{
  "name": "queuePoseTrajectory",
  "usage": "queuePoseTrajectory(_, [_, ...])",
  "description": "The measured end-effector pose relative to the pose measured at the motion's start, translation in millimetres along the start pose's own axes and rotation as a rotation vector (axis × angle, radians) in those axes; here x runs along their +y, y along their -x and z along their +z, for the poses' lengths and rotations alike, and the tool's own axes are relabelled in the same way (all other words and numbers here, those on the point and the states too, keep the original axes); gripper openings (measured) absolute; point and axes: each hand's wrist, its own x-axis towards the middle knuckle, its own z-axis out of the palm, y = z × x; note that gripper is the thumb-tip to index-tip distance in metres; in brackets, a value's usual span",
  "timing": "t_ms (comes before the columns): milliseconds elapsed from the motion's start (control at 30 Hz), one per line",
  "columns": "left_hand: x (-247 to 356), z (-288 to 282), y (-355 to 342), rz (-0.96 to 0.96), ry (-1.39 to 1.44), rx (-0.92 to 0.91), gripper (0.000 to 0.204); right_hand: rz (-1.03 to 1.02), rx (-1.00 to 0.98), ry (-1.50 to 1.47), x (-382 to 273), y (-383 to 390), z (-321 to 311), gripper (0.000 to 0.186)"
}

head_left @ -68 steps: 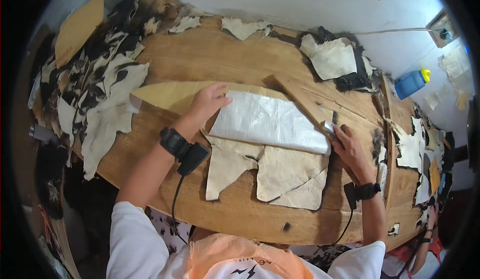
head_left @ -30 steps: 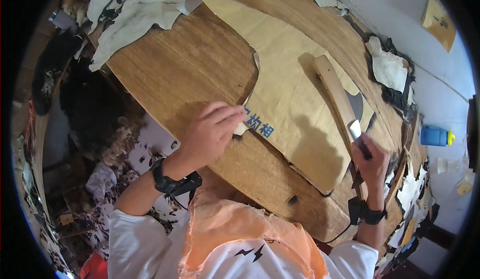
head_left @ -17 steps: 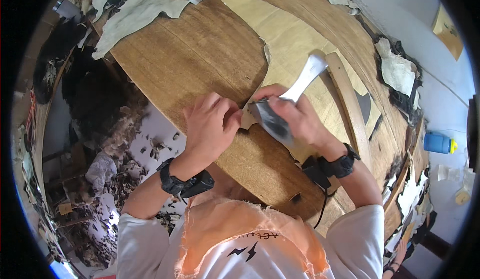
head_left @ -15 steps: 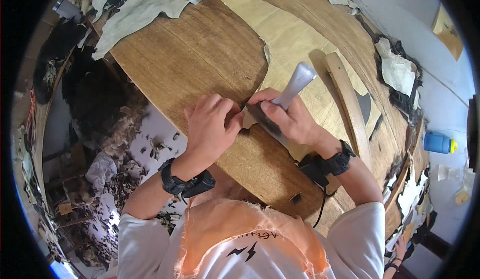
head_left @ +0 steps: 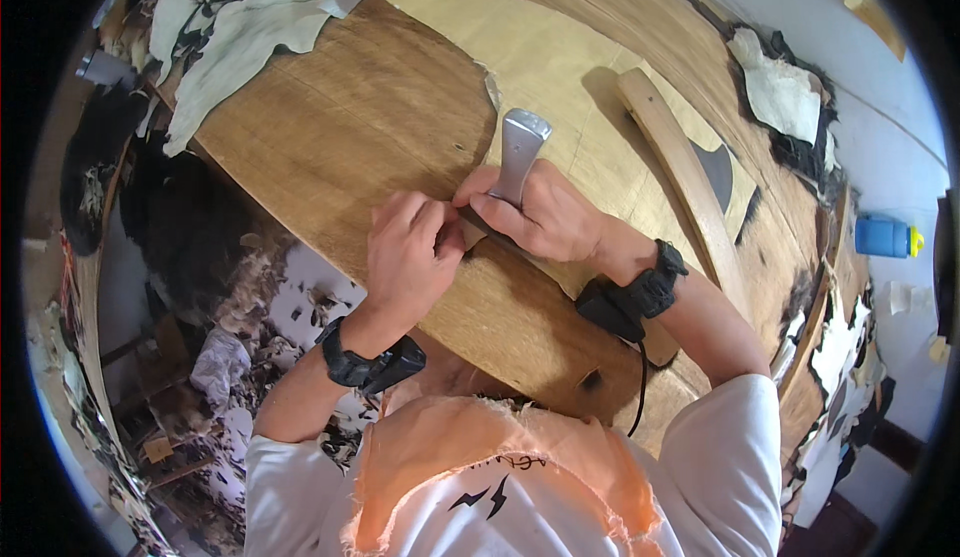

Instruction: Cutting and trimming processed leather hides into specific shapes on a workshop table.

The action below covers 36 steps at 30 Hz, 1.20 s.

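Note:
A large tan sheet (head_left: pixel 570 67) lies on the round wooden table (head_left: pixel 350 127). At the sheet's near edge my left hand (head_left: pixel 410 257) pinches the edge with its fingertips. My right hand (head_left: pixel 545 219) is right beside it, closed round a grey metal hand tool (head_left: pixel 522 145) whose wide end points away from me over the sheet. The tool's working end is hidden under my fingers. Both wrists wear black bands, and a cable hangs from the right one.
A long wooden strip (head_left: pixel 685 172) lies on the sheet to the right, with a dark blade-shaped piece (head_left: pixel 715 169) beside it. Pale and dark hide scraps (head_left: pixel 240 27) heap at the table's far left. A blue bottle (head_left: pixel 885 237) stands far right. Offcuts litter the floor (head_left: pixel 230 347).
My right hand left the wooden strip and brought the metal tool across to my left hand at the sheet's near edge. The tool's free end has swung from the right to point away from me.

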Motion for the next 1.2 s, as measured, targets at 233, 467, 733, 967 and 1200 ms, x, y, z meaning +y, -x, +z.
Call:
queuePoseTrajectory(233, [35.6,-29.4,3.6,0.207,0.229,-0.076,0.010,-0.114,0.140,0.034,12.1,-2.7,10.3,0.022])
queuePoseTrajectory(467, [-2.8,-99.8,-23.0,0.108,0.027,-0.810,0.020,0.009,0.331,-0.140,-15.9,13.9,-8.6,0.019])
queuePoseTrajectory(733, [36.8,-21.0,-46.2,0.616,-0.126,-0.569,0.061,0.373,0.575,0.603,-45.4,99.6,-57.3,0.019])
queuePoseTrajectory(967, [32.4,0.1,-54.4,0.890,-0.129,-0.450,0.051,0.540,0.652,0.789,-18.3,160.5,-63.0,0.041])
queuePoseTrajectory(1200, [26.6,-28.1,-100.3,0.786,-0.016,-0.500,0.032,0.635,0.761,0.697,-16.2,172.3,-78.8,0.035])
